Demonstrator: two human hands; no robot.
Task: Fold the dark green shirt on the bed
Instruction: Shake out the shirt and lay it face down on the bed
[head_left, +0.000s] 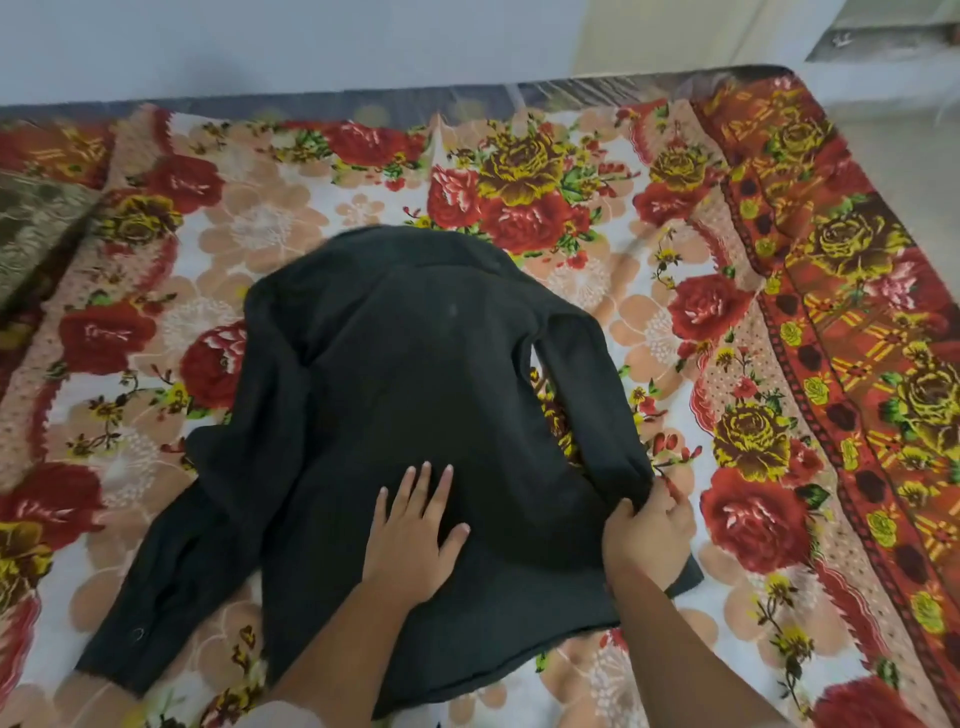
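Note:
The dark green shirt (405, 395) lies back-up in the middle of the bed (727, 322), collar at the far end. Its left sleeve trails out toward the near left corner of the view. The right sleeve runs down the shirt's right side. My left hand (415, 530) rests flat with straight fingers on the lower middle of the shirt. My right hand (649, 530) grips the cuff end of the right sleeve at the shirt's lower right edge, fingers curled around the cloth.
A floral bedsheet (545, 187) in red, yellow and peach covers the bed. A dark patterned pillow or blanket (31, 228) sits at the far left. A pale wall (260, 47) runs behind the bed, and the floor shows past the right edge.

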